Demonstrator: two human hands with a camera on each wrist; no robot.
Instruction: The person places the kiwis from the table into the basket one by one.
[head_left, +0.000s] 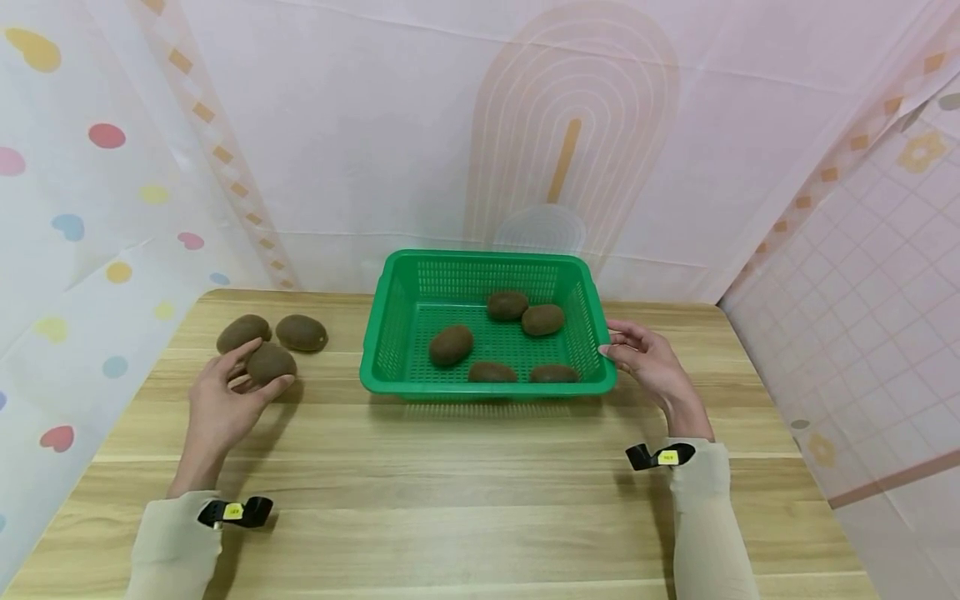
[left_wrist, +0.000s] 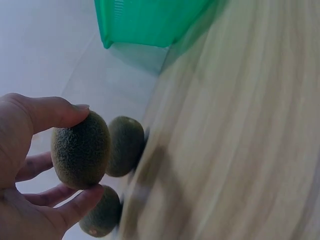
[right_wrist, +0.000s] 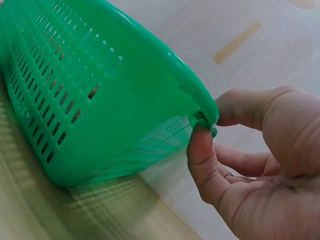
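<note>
Between thumb and fingers, my left hand (head_left: pixel 225 404) holds a brown kiwi (head_left: pixel 272 364) at the table's left side; the left wrist view shows this kiwi (left_wrist: pixel 81 150) raised off the wood. Two more kiwis lie just behind it, one at the left (head_left: pixel 242 333) and one at the right (head_left: pixel 302 332). A green plastic basket (head_left: pixel 487 388) stands at the middle back with several kiwis inside, among them one (head_left: pixel 451 345) at the left of its floor. My right hand (head_left: pixel 651 362) pinches the basket's right rim, thumb on top and fingers beneath, as the right wrist view shows.
The wooden table (head_left: pixel 480 500) ends at a patterned cloth backdrop (head_left: pixel 360 150) behind the basket. Similar cloth hangs along the left and right sides. Each wrist wears a small black camera, one on the left (head_left: pixel 236 512) and one on the right (head_left: pixel 660 456).
</note>
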